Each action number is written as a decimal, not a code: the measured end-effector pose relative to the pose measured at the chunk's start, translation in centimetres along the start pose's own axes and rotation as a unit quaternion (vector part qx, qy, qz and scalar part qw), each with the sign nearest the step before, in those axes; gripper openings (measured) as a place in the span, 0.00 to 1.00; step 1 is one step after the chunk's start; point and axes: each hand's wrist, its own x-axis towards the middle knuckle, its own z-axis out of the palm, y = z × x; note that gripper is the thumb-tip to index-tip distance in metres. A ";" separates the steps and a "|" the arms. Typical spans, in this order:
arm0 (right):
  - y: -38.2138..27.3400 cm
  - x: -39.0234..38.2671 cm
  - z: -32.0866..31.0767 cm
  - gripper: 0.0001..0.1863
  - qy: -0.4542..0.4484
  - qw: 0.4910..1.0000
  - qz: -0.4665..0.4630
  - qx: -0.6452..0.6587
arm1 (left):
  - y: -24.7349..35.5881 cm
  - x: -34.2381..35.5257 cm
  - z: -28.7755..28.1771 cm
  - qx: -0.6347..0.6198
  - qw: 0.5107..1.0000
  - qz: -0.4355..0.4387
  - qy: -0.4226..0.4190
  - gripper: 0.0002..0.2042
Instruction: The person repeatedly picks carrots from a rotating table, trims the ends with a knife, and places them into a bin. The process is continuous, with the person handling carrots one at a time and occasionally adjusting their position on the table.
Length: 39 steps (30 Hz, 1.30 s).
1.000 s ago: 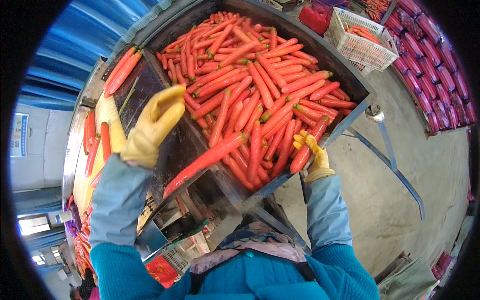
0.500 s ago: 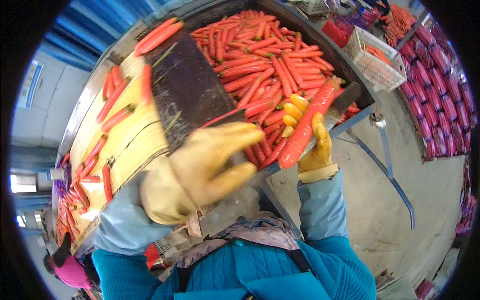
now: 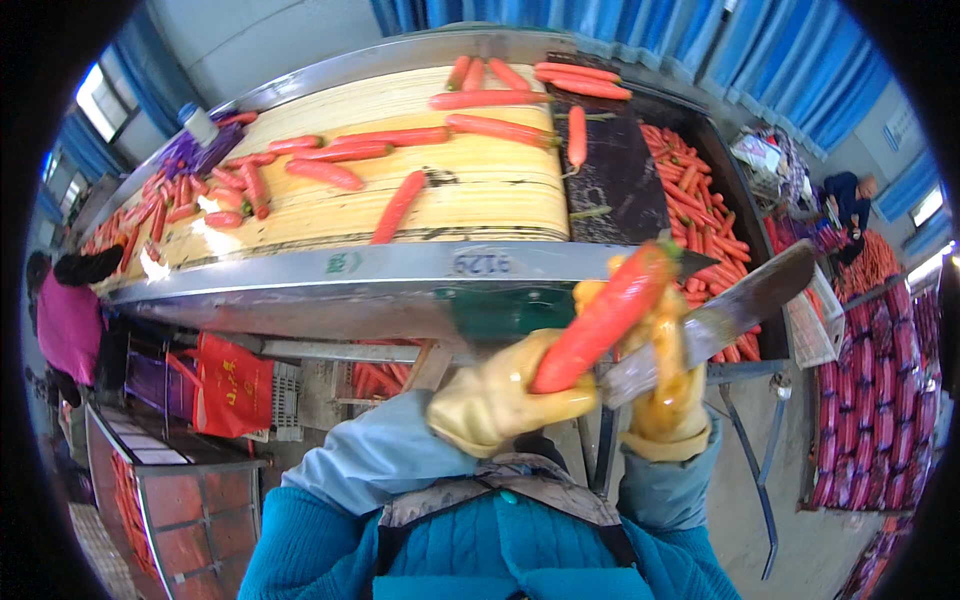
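In front of me I see a carrot (image 3: 600, 315) tilted up to the right between my yellow-gloved hands. My left hand (image 3: 495, 390) grips its lower end. My right hand (image 3: 668, 385) is closed on a wide-bladed knife (image 3: 748, 298), with fingers behind the carrot's upper part. The blade angles up to the right beside the carrot. Beyond them runs a metal-sided conveyor (image 3: 400, 262) with a pale belt carrying several scattered carrots (image 3: 397, 205). A dark plate (image 3: 610, 175) joins the belt to a metal bin (image 3: 715, 130) heaped with carrots, partly hidden behind the knife.
At the left stand a person in pink (image 3: 70, 330) and a metal-framed cage (image 3: 170, 455), near a red bag (image 3: 230, 385). At the right are a white crate (image 3: 805, 330), stacked purple bagged carrots (image 3: 850, 420), and a seated person (image 3: 848, 205). A blue leg (image 3: 760, 480) reaches the floor.
The view has swung left toward the conveyor. My left hand has moved onto the carrot held at my right hand, which now shows the knife blade clearly.
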 end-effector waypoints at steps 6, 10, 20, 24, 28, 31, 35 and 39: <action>-2.0 9.3 -1.2 0.43 -0.190 0.975 0.035 -0.110 | -5.7 -15.0 -6.6 -0.192 0.969 -0.042 0.151 0.29; 7.0 20.2 -0.3 0.28 -0.197 0.905 0.364 -0.099 | -9.7 -23.8 -6.2 -0.211 0.896 -0.070 0.384 0.28; 24.1 34.3 17.3 0.17 -0.082 0.936 0.341 -0.009 | -20.2 -40.7 0.6 -0.385 0.643 -0.003 0.662 0.23; 27.6 34.9 30.1 0.15 -0.079 0.959 0.273 -0.007 | -23.2 -47.5 0.9 -0.420 0.574 0.013 0.703 0.22; 31.6 31.1 44.5 0.14 -0.081 0.966 0.245 -0.032 | -25.3 -55.2 -4.2 -0.418 0.565 -0.017 0.711 0.23; 33.8 28.1 52.8 0.13 -0.063 0.965 0.246 -0.070 | -24.9 -61.2 -10.1 -0.417 0.565 -0.010 0.711 0.22; 34.6 26.3 57.0 0.12 -0.034 0.958 0.255 -0.129 | -22.8 -70.0 -16.9 -0.406 0.610 -0.001 0.681 0.24; 34.1 26.2 56.3 0.11 -0.015 0.942 0.276 -0.187 | -21.5 -81.5 -22.9 -0.335 0.617 0.083 0.707 0.30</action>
